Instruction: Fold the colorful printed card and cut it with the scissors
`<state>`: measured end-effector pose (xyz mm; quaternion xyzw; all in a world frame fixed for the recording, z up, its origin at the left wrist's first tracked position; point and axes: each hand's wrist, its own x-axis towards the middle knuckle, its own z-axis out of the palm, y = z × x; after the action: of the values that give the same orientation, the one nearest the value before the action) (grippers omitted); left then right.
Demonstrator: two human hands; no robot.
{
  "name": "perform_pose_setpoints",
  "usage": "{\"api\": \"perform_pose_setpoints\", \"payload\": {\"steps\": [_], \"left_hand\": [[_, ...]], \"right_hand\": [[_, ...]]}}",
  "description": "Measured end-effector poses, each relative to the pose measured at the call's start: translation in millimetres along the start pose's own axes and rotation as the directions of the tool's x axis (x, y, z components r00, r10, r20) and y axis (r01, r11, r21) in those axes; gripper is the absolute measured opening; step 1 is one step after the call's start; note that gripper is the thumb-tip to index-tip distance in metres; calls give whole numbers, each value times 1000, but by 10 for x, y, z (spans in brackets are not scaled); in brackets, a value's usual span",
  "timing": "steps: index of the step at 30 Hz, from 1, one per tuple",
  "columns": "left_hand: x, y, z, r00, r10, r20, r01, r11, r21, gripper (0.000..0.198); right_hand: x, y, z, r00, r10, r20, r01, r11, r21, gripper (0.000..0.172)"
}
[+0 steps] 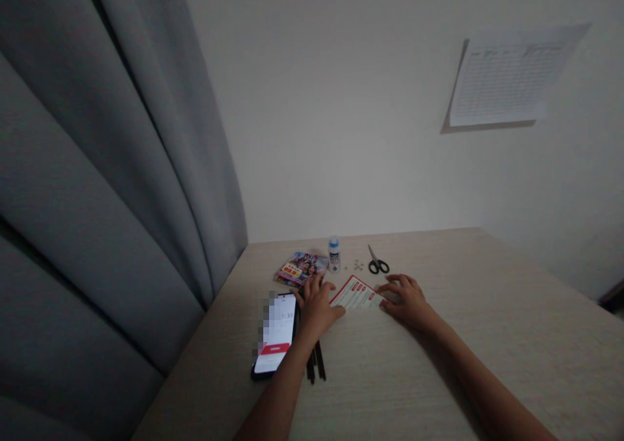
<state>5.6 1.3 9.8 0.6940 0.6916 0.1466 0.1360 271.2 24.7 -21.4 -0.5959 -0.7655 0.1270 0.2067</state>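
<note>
A white printed paper [358,294] with a red border and red labels lies on the table between my hands, its top corner pointing away from me. My left hand [316,304] is spread palm down, its thumb at the paper's left corner and its other fingers reaching towards the colourful leaflets [303,267]. At the right corner, my right hand [407,303] touches the paper with thumb and fingertips, fingers apart. Dark thin strips [318,361] lie partly hidden under my left hand and forearm.
A lit phone [277,330] lies left of my left forearm. Behind the paper stand a small glue bottle [334,254], several tiny pale pieces [359,265] and black-handled scissors [378,263]. A grey curtain [121,168] hangs at the left, and a wall sits behind the table [487,350].
</note>
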Motion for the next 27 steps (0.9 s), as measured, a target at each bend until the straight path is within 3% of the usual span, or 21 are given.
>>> {"api": "perform_pose_setpoints", "payload": {"steps": [16, 27], "left_hand": [[-3, -152, -115, 999, -41, 4, 41, 996, 74, 48], [-18, -165, -136, 1000, -19, 17, 18, 997, 73, 46]], "right_hand": [[-24, 126, -122, 992, -91, 83, 90, 996, 20, 40], [-72, 56, -117, 987, -162, 9, 162, 987, 8, 33]]}}
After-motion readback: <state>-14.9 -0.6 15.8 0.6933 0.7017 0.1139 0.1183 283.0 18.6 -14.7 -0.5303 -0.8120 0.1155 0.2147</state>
